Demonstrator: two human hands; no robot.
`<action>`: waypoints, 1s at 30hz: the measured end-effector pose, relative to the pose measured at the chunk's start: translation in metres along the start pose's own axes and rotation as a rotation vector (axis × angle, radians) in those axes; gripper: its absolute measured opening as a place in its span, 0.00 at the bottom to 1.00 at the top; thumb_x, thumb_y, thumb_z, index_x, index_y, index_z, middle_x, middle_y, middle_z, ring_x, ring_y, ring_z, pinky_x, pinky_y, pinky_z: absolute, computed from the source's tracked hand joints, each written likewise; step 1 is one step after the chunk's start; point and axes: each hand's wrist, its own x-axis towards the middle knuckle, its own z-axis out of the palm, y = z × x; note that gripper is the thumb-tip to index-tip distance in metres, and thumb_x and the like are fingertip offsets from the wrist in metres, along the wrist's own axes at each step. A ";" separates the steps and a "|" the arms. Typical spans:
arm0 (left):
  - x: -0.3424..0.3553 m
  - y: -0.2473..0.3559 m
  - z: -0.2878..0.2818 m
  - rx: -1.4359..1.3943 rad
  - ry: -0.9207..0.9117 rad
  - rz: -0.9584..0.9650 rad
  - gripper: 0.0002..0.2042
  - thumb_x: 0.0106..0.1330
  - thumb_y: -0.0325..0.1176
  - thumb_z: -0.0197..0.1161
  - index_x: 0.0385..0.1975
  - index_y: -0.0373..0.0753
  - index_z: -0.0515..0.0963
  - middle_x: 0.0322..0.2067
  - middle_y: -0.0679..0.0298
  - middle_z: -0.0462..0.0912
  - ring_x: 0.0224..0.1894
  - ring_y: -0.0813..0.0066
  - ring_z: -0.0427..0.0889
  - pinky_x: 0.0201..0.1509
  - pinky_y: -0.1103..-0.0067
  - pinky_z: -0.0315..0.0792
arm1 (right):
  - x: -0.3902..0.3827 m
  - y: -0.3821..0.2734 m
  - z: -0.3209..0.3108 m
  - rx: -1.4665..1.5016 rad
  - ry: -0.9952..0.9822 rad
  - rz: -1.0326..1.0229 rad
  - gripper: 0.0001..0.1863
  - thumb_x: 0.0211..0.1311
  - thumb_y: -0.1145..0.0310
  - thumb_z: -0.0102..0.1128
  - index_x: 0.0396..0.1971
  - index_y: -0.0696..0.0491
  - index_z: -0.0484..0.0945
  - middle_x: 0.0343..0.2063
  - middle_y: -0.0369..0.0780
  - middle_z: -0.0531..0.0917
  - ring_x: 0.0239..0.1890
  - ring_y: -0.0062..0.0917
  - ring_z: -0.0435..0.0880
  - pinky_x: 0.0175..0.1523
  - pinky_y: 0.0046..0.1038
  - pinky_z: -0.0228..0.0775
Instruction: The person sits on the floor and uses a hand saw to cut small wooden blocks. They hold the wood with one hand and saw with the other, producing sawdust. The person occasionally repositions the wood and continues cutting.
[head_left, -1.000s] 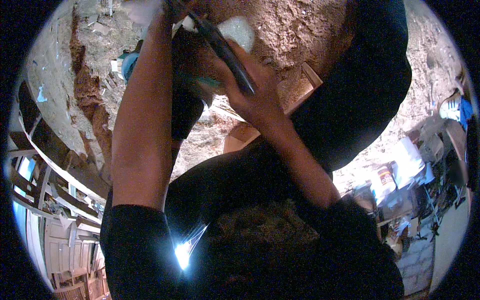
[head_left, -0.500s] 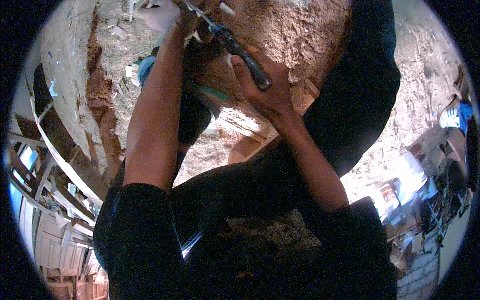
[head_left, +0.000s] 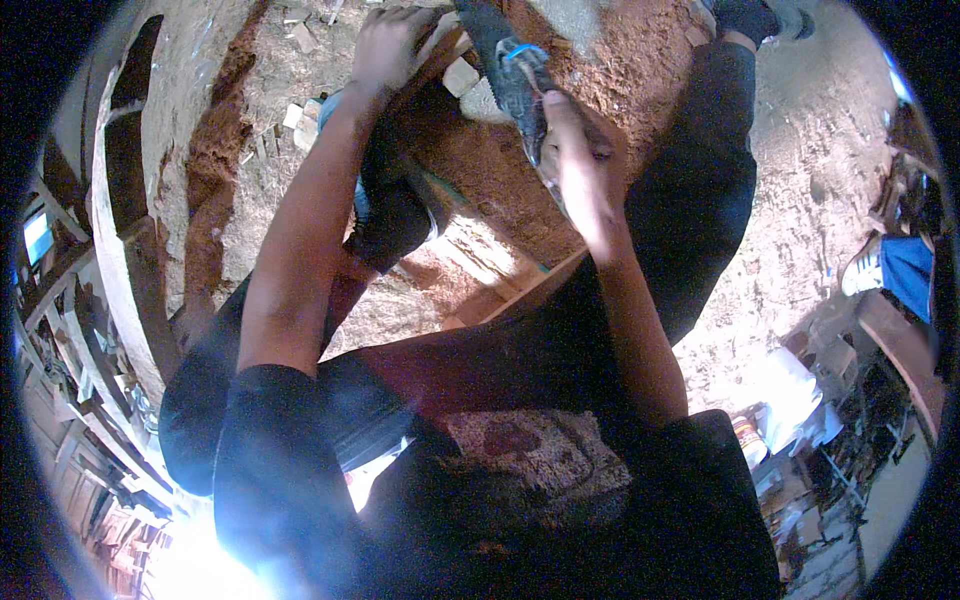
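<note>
My right hand (head_left: 585, 165) is wrapped round a long dark tool (head_left: 515, 85), with a blue band near its middle. Its wide, flat front part points up and away past the upper edge; I cannot make out its exact kind. To the left, my left hand (head_left: 388, 48) lies with bent fingers over a brown piece of wood (head_left: 445, 55), gripping it close to the ground. A small pale block (head_left: 461, 78) lies just right of that wood, between the hands. The tool and the wood appear apart.
Wood offcuts (head_left: 300, 120) lie on the dusty ground left of my left arm. My bent legs (head_left: 700, 170) frame the work spot, with a plank (head_left: 535, 285) between them. Curved timber (head_left: 125, 250) stands at far left. A white container (head_left: 785, 385) and clutter fill the right side.
The tool has swung to the right and turned, now showing a wider dark face. My right hand has moved right. My left hand has come lower into view, and the whole view has shifted.
</note>
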 end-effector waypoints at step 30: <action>-0.008 -0.103 0.046 -0.290 -0.122 -0.553 0.24 0.71 0.49 0.62 0.54 0.35 0.81 0.39 0.54 0.88 0.42 0.65 0.87 0.49 0.71 0.79 | -0.009 0.058 0.036 -0.003 0.149 -0.358 0.18 0.76 0.62 0.56 0.23 0.52 0.72 0.16 0.26 0.69 0.18 0.10 0.64 0.24 0.20 0.54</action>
